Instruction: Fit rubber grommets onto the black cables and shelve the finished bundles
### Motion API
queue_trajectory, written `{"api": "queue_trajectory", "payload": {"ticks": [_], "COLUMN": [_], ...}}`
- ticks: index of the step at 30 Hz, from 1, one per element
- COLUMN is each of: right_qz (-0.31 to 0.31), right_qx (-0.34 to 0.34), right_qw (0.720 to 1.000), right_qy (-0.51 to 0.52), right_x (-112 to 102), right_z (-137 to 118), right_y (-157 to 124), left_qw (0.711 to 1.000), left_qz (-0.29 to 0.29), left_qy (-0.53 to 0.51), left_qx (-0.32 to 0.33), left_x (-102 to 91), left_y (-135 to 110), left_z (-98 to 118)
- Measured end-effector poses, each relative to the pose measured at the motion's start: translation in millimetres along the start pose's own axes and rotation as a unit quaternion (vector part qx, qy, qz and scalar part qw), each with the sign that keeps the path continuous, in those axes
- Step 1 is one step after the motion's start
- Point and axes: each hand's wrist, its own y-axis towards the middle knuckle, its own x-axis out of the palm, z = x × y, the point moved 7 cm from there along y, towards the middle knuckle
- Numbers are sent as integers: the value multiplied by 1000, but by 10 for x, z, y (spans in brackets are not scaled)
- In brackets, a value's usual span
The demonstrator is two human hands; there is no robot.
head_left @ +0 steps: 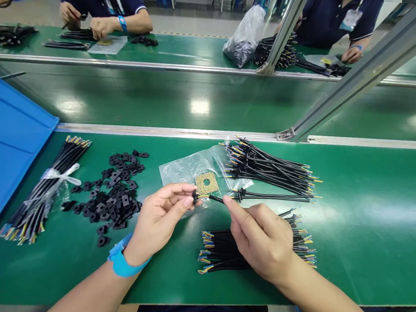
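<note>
My left hand (163, 215) pinches a small black clip (195, 197) between thumb and fingers. My right hand (264, 235) grips a black cable (216, 198) near its end, and the bared coloured wires at that end reach to the clip. How far the wires pass into the clip I cannot tell. Just beyond lies a tan square pad with a round hole (211, 178) on a clear plastic bag (178, 168). Loose black clips (112, 201) are heaped left of my left hand. Under my right hand rests a pile of cables (222, 246).
Cables with clips fitted (272, 168) lie at the back right. A tied cable bundle (47, 186) is at left, beside a blue bin (7, 150). A metal frame post (327, 103) rises at right. Across the bench, two people handle similar cables.
</note>
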Motion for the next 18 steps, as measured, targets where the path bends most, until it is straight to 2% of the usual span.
{"api": "queue_trajectory", "payload": {"ticks": [4,7,10,14,18], "right_qz": [-9,-22,-34,-46,-41], "right_qx": [-25,-30,-60,-96,-98], "right_qw": [999,999,997,994,994], "right_qy": [-31,-9,27,14,29], "right_x": [-8,-5,-12,-26,-33], "right_z": [-24,-39,-95,-134,-96], "right_y": [-26,-26,-20,-1,13], "left_qw": [997,992,990,995,996], "left_qz": [-21,-18,-9,-26,-48], "left_qy": [-50,-88,-100,-34,16], "left_qx": [-55,-93,-102,-89,-72], "left_x": [51,64,44,32,59], "left_y": [29,40,39,31,32], "left_z": [-54,-73,-81,-80,-53]}}
